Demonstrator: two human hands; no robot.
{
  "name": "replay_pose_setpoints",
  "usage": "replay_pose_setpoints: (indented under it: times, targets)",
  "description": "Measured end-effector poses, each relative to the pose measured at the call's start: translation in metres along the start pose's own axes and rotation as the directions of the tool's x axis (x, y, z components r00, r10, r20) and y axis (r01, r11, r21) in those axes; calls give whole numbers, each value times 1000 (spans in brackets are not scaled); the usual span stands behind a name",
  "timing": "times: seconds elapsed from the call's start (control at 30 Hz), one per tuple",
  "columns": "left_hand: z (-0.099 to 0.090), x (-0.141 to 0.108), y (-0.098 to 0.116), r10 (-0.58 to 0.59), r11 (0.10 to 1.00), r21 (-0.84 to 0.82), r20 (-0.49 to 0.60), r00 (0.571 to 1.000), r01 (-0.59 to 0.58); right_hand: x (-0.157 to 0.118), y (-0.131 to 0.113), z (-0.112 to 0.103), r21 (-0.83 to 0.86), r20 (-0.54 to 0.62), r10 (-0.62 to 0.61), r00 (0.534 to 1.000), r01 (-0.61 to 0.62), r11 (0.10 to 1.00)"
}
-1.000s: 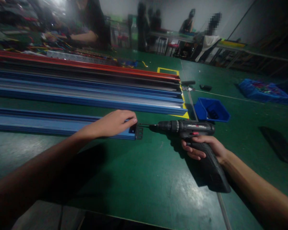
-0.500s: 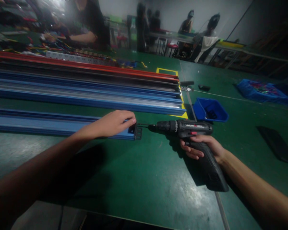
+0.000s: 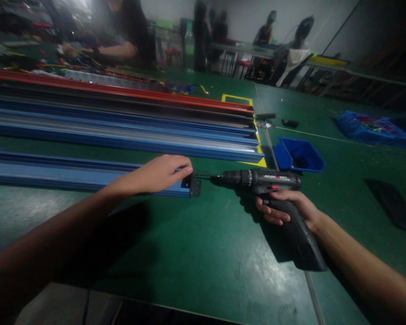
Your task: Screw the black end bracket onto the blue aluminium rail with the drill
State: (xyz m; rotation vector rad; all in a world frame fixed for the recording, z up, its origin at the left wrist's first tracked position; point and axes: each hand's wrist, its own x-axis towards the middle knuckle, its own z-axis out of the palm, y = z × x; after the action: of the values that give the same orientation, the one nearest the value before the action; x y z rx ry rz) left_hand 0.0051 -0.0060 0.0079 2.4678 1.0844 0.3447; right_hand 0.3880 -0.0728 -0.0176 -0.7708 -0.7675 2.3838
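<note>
My left hand (image 3: 165,174) is closed over the right end of a long blue metal profile (image 3: 71,175), its thumb and fingers by a black end cap (image 3: 196,187) fitted there. My right hand (image 3: 287,207) grips the handle of a black cordless drill (image 3: 274,179), index finger at the trigger. A long thin bit (image 3: 208,176) reaches left from the chuck to the upper part of the end cap. Whether the tip sits in a screw is too small to tell.
Behind lie several long blue, black and red profiles (image 3: 155,140) side by side. A blue bin (image 3: 299,155) with black parts stands beyond the drill. At right are a dark flat object (image 3: 390,203) and blue trays (image 3: 375,128). A co-worker's arm (image 3: 120,49) shows at back left.
The view has shifted very slightly. Both hands, the drill and the profile keep nearly the same places relative to one another.
</note>
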Motion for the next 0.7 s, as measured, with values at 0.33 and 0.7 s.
replay_pose_setpoints:
  times: [0.33,0.7]
  targets:
    - [-1,0,0,-3,1000,12,5,1000,2,0,-2,0,25,4,9,1000,-9,1000]
    - [-1,0,0,7,1000,16,2,1000,-7,0,-3,3,15,-48,32,998,-31,999]
